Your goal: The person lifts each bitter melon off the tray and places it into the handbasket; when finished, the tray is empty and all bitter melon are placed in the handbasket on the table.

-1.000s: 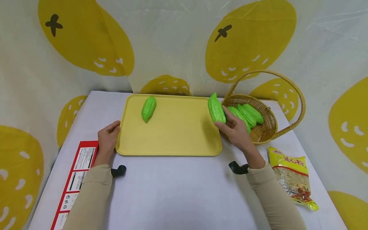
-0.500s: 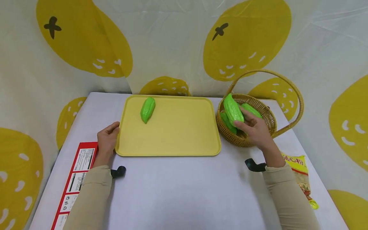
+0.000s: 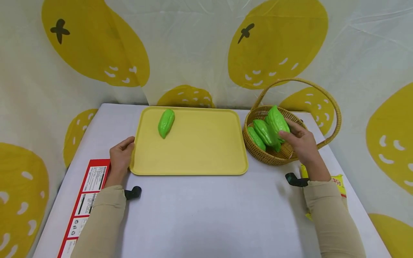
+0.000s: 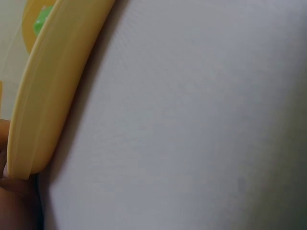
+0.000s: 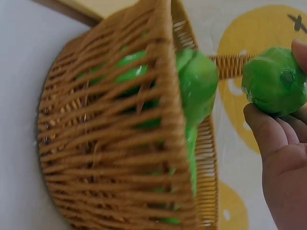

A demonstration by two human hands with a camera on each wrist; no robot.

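Note:
My left hand (image 3: 120, 156) grips the left edge of a yellow tray (image 3: 193, 154); its fingers lie at the tray's rim (image 4: 53, 91) in the left wrist view. One green bitter melon (image 3: 166, 123), shiny like a toy, lies at the tray's upper left. My right hand (image 3: 303, 143) holds another bitter melon (image 3: 278, 120) between thumb and fingers, above a wicker basket (image 3: 269, 157). In the right wrist view, that held melon (image 5: 274, 82) is apart from the basket wall (image 5: 115, 129). More bitter melons (image 3: 257, 139) rest in the basket, partly hidden by the held one.
The basket's tall handle (image 3: 337, 114) arches over its right side. A yellow food packet (image 3: 340, 184) lies partly under the right forearm. A red and white box (image 3: 87, 200) lies beside the left forearm. A patterned cloth (image 3: 187, 43) hangs behind the white table (image 3: 206, 218).
My right hand has moved right with the bitter melon, from beside the tray's right edge to over the basket. The left hand, the tray and the melon on it stay put.

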